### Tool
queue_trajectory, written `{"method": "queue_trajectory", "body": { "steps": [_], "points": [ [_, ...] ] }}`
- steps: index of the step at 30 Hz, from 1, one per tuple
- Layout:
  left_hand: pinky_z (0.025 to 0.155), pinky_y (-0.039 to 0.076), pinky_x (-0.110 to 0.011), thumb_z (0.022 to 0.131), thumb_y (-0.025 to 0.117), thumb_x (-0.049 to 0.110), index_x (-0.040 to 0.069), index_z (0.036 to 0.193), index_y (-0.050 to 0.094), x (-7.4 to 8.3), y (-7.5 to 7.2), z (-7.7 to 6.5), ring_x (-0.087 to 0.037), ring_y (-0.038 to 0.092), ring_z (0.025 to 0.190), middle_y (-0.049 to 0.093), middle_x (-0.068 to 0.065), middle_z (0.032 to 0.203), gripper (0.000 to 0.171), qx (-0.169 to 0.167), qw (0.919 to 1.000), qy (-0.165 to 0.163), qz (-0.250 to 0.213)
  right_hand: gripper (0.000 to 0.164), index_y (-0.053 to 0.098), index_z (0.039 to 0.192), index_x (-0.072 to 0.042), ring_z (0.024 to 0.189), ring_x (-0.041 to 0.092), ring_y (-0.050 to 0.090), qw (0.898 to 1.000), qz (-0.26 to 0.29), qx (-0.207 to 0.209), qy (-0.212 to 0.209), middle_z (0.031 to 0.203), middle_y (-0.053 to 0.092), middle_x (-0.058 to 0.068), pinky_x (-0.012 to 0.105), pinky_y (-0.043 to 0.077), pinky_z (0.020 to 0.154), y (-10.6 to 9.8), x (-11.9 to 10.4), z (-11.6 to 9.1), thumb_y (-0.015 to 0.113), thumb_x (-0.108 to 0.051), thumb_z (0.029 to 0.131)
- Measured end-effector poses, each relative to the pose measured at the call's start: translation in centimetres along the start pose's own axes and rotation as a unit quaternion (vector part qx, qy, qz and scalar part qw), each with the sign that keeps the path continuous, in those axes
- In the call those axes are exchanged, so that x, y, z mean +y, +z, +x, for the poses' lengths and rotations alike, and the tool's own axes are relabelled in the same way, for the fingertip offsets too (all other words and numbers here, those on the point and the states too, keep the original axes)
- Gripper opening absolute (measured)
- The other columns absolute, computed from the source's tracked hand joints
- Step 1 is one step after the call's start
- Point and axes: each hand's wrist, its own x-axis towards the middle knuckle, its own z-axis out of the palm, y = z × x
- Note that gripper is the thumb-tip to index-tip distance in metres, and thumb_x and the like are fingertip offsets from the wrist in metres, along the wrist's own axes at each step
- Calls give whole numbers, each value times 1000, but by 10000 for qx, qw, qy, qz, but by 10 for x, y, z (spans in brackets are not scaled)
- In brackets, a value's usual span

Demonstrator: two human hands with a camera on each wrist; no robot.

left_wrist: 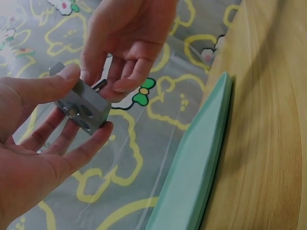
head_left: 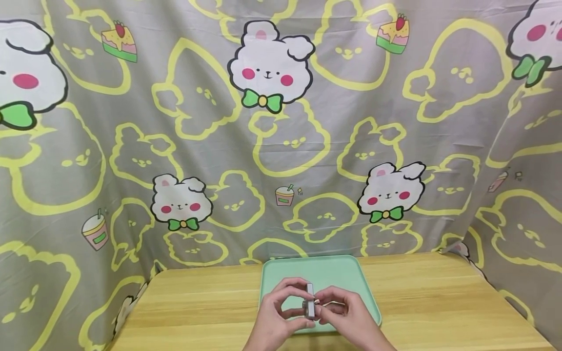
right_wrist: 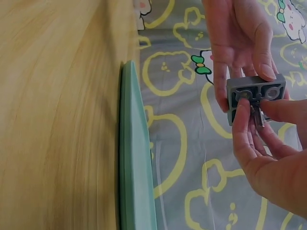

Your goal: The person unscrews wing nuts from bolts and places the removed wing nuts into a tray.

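Observation:
A small grey rectangular block is held up above the mint-green tray. My left hand grips it by opposite edges, thumb on one side and fingers on the other. In the left wrist view, the block shows round holes and a rounded metal part on its face. From the recessed other face, a short metal pin sticks out. My right hand has its thumb and index fingertip around the pin's base, against that face; fingers partly hide the contact.
Under the tray lies a light wooden table. A grey curtain with yellow outlines and white cartoon animals hangs behind it and along both sides.

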Motion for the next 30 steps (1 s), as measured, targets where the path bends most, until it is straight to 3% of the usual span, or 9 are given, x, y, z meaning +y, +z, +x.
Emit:
{"method": "queue_trajectory", "body": {
  "steps": [5, 8, 11, 15, 17, 21, 25, 30],
  "points": [
    [92, 61, -47, 78, 86, -3, -5, 113, 70, 0, -2, 0, -43, 49, 130, 49, -26, 140, 38, -45, 9997, -8, -236, 11, 69, 107, -2, 87, 19, 73, 9965, -566, 301, -527, 103, 69, 11, 30, 64, 72, 7, 0, -2, 70, -8, 98],
    [92, 61, -47, 79, 87, 0, -5, 115, 69, 0, -3, 1, -42, 49, 130, 48, -28, 140, 40, -40, 9996, -38, -294, 10, 70, 102, -12, 86, 14, 72, 9843, -1149, 582, -1205, 97, 70, -1, 30, 65, 70, 12, 1, -3, 72, -5, 96],
    [90, 62, -46, 80, 87, 1, -4, 116, 70, 1, -5, 0, -35, 52, 130, 50, -25, 140, 40, 5, 9997, -93, -242, 23, 69, 101, -20, 85, 10, 69, 9576, -1783, 754, -2132, 95, 69, -9, 28, 64, 64, 15, 5, -2, 75, 0, 92],
    [89, 63, -46, 81, 85, -2, -1, 117, 70, 0, -6, 0, -27, 55, 127, 52, -22, 138, 39, 56, 9996, -143, -217, 36, 66, 104, -21, 88, 9, 66, 9105, -2392, 728, -3294, 100, 67, -7, 20, 60, 64, 15, 11, 0, 76, 9, 86],
    [89, 63, -47, 81, 85, -3, -2, 117, 70, -1, -7, 0, -26, 56, 126, 51, -23, 138, 39, 82, 9995, -152, -276, 39, 65, 103, -19, 89, 9, 65, 8943, -2521, 738, -3624, 103, 66, -5, 16, 58, 66, 16, 12, 1, 75, 13, 83],
    [88, 63, -48, 81, 84, -4, -4, 118, 68, 0, -8, -1, -26, 57, 126, 51, -23, 138, 41, 123, 9990, -154, -396, 40, 65, 100, -19, 88, 8, 64, 8833, -2561, 882, -3826, 105, 66, -4, 14, 56, 69, 18, 12, 1, 75, 14, 81],
    [87, 63, -49, 81, 84, -4, -6, 118, 67, 1, -9, 0, -26, 57, 126, 51, -23, 138, 41, 112, 9988, -133, -459, 29, 66, 100, -19, 87, 7, 63, 8736, -2591, 1001, -3997, 106, 66, -2, 15, 56, 69, 19, 13, 1, 75, 6, 88],
    [88, 63, -49, 80, 85, -4, -6, 118, 67, 1, -9, 0, -27, 57, 126, 50, -25, 139, 42, 82, 9988, -105, -478, 25, 67, 100, -17, 88, 8, 64, 8720, -2617, 1089, -3990, 106, 66, -2, 17, 57, 71, 19, 13, 1, 76, 3, 88]
  ]
}}
